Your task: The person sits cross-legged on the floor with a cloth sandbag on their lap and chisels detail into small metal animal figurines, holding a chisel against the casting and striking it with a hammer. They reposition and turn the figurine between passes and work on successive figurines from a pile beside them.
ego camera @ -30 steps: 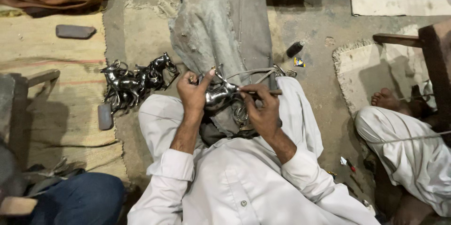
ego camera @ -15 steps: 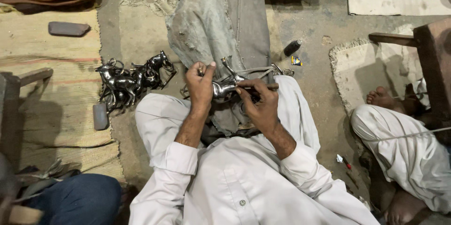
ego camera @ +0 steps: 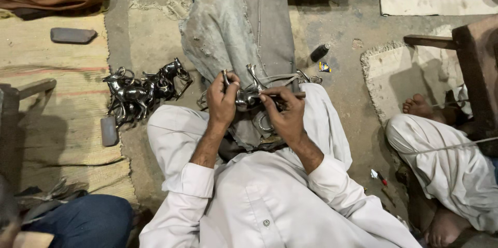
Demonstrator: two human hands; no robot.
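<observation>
My left hand [ego camera: 223, 100] has its grip closed around a shiny metal horse figurine [ego camera: 248, 97], fingers wrapped over its near end, holding it above my lap. My right hand [ego camera: 284, 113] is also in a closed grip, pinching a thin rod-like tool [ego camera: 290, 94] whose tip lies against the figurine; the fingers touch the figurine too. Under both hands a grey cloth [ego camera: 238, 30] is draped over my knees and runs out onto the floor. No containers in view. Far left on the floor: a dark flat stone [ego camera: 72, 35] on a woven mat [ego camera: 46, 123], then a pile of dark metal horse figurines [ego camera: 142, 90] just beside my left knee, with a small grey block [ego camera: 109, 131] near it. Right of the cloth: a small dark bottle [ego camera: 319, 52] lying on the bare dusty floor [ego camera: 342, 25]. Far right, another person's bare foot [ego camera: 417, 106] and white-trousered leg [ego camera: 446, 165], beside a pale fringed rug [ego camera: 394, 72].
</observation>
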